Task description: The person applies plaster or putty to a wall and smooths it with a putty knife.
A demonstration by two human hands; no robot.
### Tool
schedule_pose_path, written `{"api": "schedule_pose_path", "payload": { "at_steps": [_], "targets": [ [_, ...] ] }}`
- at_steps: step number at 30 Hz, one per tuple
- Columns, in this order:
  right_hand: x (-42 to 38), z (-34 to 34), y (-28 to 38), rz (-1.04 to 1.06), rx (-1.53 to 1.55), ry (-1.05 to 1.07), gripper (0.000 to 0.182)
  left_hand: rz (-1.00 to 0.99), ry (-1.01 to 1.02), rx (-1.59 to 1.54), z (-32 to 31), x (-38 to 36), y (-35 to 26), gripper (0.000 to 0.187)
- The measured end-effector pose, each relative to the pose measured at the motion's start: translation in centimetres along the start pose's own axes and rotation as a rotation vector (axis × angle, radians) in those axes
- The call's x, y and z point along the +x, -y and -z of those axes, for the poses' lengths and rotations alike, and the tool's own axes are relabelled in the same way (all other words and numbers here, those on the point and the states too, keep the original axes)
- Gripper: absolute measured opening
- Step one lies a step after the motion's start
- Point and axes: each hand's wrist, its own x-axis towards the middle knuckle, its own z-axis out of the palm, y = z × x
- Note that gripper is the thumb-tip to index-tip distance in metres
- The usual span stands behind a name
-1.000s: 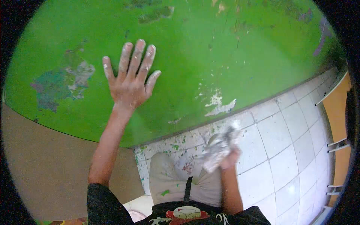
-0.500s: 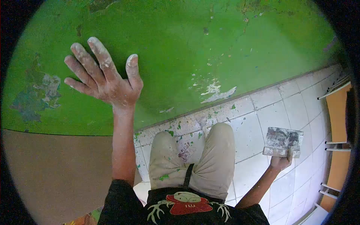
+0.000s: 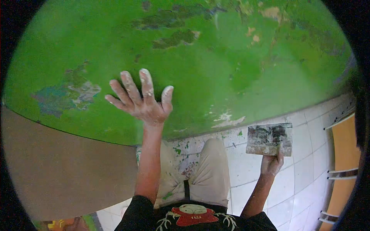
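Note:
My left hand (image 3: 148, 104), dusted with white, lies with fingers spread against the green wall (image 3: 185, 69) and holds nothing. To its left is a grey, worn patch (image 3: 83, 94) in the paint. My right hand (image 3: 272, 163) grips a flat rectangular scraper (image 3: 269, 139) smeared with dark and white residue, held over the tiled floor at the right. Between the two hands, low on the wall, a white chipped patch (image 3: 228, 120) shows.
White floor tiles (image 3: 304, 158) with green paint flakes run along the wall's foot. Orange-brown furniture with white legs (image 3: 344, 146) stands at the far right. A brown surface (image 3: 73, 165) fills the lower left, with a colourful patterned piece (image 3: 67, 224) beneath it.
The view has shifted, with more upper wall now showing. My left hand appears further right and lower, still spread. My right hand and the scraper appear further left and slightly higher, closer to the wall.

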Motion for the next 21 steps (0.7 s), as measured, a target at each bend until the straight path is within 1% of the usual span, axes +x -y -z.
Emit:
{"api": "schedule_pose_path", "payload": {
  "at_steps": [2,4,6,7,8,10,12,14,16,18,20,21],
  "targets": [
    [-0.4,-4.2,-0.8,0.041,-0.228,-0.010,0.052,-0.021,0.016,-0.009,0.3,0.1,-0.1,0.071],
    [-1.6,-6.5,-0.9,0.158,-0.412,0.079,0.054,-0.022,-0.016,0.009,2.4,1.2,-0.8,0.069],
    [-3.6,-8.2,-1.2,0.284,-0.848,-0.021,0.057,0.022,-0.034,-0.053,3.9,2.1,-1.6,0.066],
    [-4.9,-11.2,-0.6,0.208,-0.674,0.053,0.057,0.026,-0.038,-0.046,4.4,2.8,-1.8,0.065],
    [-5.1,-12.2,-1.3,0.313,-0.645,0.183,0.049,0.024,-0.056,-0.034,4.3,2.9,-1.8,0.065],
    [-5.7,-15.8,-3.3,0.646,-0.822,0.266,0.043,0.025,-0.006,-0.058,3.4,2.7,-1.5,0.065],
    [-6.1,-19.3,-4.0,0.970,-1.046,0.346,0.043,0.033,-0.012,-0.061,2.9,2.2,-1.4,0.064],
    [-6.7,-22.7,-4.2,1.010,-1.091,0.361,0.042,0.047,0.050,-0.079,2.2,1.4,-1.4,0.063],
    [-7.4,-25.5,-4.1,1.137,-1.121,0.480,0.041,0.055,0.038,-0.095,2.1,1.3,-1.5,0.062],
    [-7.7,-27.3,-4.9,1.155,-1.088,0.448,0.040,0.056,0.070,-0.107,2.2,1.2,-1.3,0.061],
    [-7.8,-28.6,-5.5,1.217,-1.164,0.465,0.040,0.056,0.053,-0.116,2.3,1.2,-1.2,0.060],
    [-7.7,-28.6,-5.9,1.225,-1.200,0.448,0.039,0.018,0.043,-0.110,2.5,1.6,-1.3,0.059]
  ]
}}
